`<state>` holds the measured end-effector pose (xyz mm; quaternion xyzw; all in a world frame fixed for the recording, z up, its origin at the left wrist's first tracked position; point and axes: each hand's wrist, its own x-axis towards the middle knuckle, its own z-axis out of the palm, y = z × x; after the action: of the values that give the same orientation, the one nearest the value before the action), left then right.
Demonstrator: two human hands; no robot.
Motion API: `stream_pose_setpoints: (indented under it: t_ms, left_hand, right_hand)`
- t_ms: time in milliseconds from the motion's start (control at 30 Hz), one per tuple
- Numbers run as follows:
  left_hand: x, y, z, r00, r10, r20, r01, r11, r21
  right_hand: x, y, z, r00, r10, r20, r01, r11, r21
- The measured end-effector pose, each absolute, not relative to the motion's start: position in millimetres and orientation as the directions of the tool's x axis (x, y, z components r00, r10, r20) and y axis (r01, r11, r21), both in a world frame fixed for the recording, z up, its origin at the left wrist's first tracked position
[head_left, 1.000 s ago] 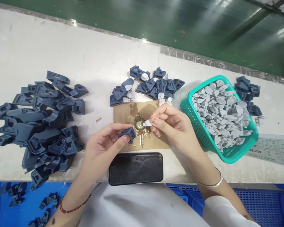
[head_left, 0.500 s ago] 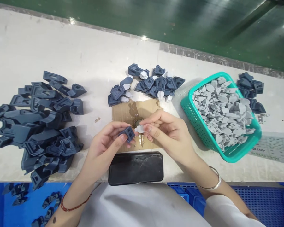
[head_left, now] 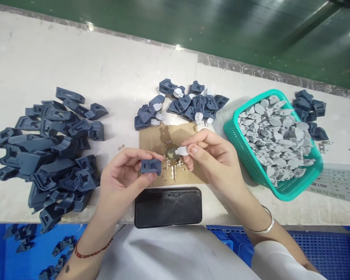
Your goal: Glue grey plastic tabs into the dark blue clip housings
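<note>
Between the thumb and fingers of my left hand (head_left: 128, 175) is a dark blue block (head_left: 151, 167) with openings in its side. My right hand (head_left: 212, 159) pinches a small light grey piece (head_left: 183, 151), its narrow tip pointing left, above the edge of a small round cap (head_left: 172, 153) of liquid. The cap sits on a brown cardboard piece (head_left: 151, 140) with wet spots around it. The block and the grey piece are apart.
A black phone (head_left: 168, 208) lies before the cardboard. Dark blue blocks (head_left: 46, 155) are heaped at left. More blocks (head_left: 198, 103), some with grey pieces, lie behind. A green basket (head_left: 236, 146) of grey pieces stands right, beside further blocks (head_left: 301, 103).
My left hand has moved slightly left and turned the block onto a different side. My right hand has drawn the grey piece right and up, uncovering the cap.
</note>
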<state>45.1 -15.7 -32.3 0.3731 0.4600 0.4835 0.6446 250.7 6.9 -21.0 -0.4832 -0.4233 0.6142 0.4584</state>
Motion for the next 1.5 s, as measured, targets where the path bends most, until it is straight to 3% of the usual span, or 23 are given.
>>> stream_pose_setpoints:
  t_ms: [300,433,633,867,1500]
  left_hand:
    - [43,-13,-34,0.091,0.945,-0.316,-0.293,0.328,0.898]
    - [43,-9,-31,0.143,0.915,-0.378,-0.384,0.403,0.831]
    - [45,-9,-29,0.205,0.879,-0.43,-0.438,0.476,0.763]
    - [46,-10,-30,0.179,0.88,-0.441,-0.383,0.475,0.793]
    - [47,-11,-34,0.198,0.887,-0.418,-0.437,0.461,0.772]
  right_hand:
    - [247,1,-16,-0.166,0.947,-0.273,-0.2,-0.304,-0.931]
    - [247,2,-15,-0.225,0.928,-0.296,-0.19,-0.34,-0.921]
    - [245,-2,-8,-0.193,0.957,-0.218,-0.103,-0.241,-0.965]
    - [242,-9,-11,-0.17,0.985,-0.044,0.036,-0.038,-0.999]
    - [240,-10,-16,-0.197,0.976,0.091,0.135,0.119,-0.984]
